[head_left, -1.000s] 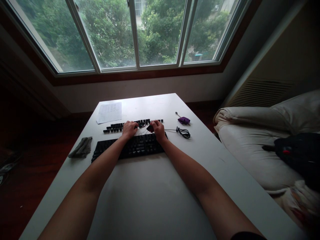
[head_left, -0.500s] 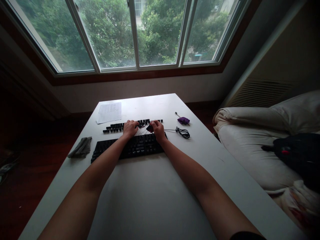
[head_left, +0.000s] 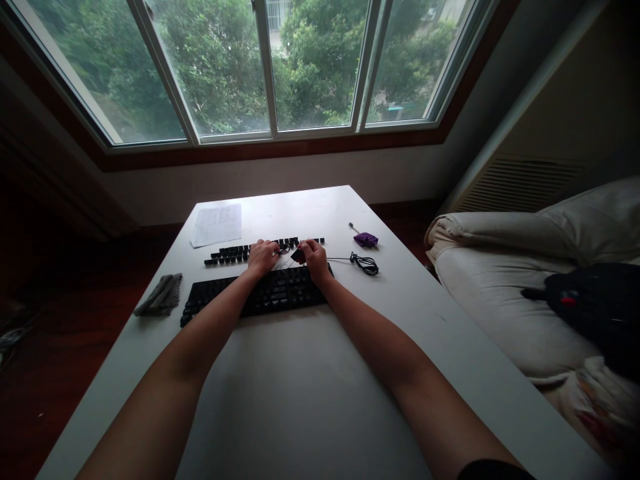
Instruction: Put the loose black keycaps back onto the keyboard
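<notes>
A black keyboard (head_left: 286, 293) lies on the white table under my forearms. Just beyond it, my left hand (head_left: 263, 257) is closed, thumb and fingers together at a small dark item too small to name. My right hand (head_left: 314, 260) pinches a small black flat piece (head_left: 298, 255) above the keyboard's far right part. Between the hands, thin wire-like lines show over the table. Rows of loose black keycaps (head_left: 230, 254) stand behind the keyboard, partly hidden by my hands.
A coiled black cable (head_left: 364, 265) lies right of the keyboard. Behind it are a purple cloth (head_left: 366, 239) and a small brush-like stick (head_left: 352, 227). Printed paper (head_left: 217, 225) lies far left, a grey cloth (head_left: 161, 295) near left. A sofa (head_left: 480, 267) stands right of the table.
My left hand has shifted very slightly to the right, toward my right hand. The right hand keeps its pinch on the black piece; the whole view has drifted a little.
</notes>
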Motion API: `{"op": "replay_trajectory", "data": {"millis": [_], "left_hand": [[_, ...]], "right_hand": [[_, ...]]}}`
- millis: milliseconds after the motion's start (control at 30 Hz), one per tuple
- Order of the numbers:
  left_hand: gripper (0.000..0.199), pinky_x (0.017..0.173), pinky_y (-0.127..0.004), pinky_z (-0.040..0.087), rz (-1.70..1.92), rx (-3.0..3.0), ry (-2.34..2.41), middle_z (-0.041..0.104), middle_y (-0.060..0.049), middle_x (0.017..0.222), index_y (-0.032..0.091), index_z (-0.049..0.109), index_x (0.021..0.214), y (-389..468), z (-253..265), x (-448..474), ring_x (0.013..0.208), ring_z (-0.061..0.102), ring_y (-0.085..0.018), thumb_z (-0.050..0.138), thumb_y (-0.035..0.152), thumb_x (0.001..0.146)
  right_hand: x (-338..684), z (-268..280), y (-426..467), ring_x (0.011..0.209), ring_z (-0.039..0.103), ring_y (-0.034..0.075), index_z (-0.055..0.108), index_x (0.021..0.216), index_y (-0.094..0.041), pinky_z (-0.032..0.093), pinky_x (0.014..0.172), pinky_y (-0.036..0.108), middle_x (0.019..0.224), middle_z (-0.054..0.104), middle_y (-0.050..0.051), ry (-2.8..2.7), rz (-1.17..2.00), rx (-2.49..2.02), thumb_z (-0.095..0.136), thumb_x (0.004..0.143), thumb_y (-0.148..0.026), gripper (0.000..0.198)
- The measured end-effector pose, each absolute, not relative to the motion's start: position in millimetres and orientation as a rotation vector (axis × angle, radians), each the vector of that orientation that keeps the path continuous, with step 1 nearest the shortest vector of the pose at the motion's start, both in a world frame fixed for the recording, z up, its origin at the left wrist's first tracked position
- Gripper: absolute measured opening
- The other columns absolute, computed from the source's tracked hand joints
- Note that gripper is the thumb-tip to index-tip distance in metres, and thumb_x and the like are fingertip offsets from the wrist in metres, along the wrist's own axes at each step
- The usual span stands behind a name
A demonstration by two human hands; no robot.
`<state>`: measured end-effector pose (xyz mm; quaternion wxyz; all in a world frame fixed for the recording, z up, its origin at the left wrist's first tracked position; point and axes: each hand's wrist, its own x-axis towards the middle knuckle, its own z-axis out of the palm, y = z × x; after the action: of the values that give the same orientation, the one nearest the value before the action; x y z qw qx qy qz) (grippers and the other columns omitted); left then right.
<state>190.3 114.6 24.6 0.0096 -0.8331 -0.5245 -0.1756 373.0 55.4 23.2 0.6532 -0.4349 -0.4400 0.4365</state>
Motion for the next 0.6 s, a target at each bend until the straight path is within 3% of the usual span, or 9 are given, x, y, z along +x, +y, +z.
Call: {"op": "replay_trajectory", "data": {"millis": [600], "left_hand": [[0.01, 0.089, -0.042, 0.039, -0.532, -2.628, -1.573, 0.072, -0.006, 0.101, 0.025, 0.067, 0.092, 112.5, 25.7, 196.1, 0.101, 0.058, -0.029, 0.061, 0.026, 0.085]], "right_hand": [[372.4, 25.3, 55.2, 0.047, 0.057, 0.013, 0.06, 0.081, -0.019, 0.041, 0.042, 0.024, 0.06, 0.061, -0.002, -0.988, 0.991, -0.992, 0.061, 0.084, -0.049, 0.03]]}}
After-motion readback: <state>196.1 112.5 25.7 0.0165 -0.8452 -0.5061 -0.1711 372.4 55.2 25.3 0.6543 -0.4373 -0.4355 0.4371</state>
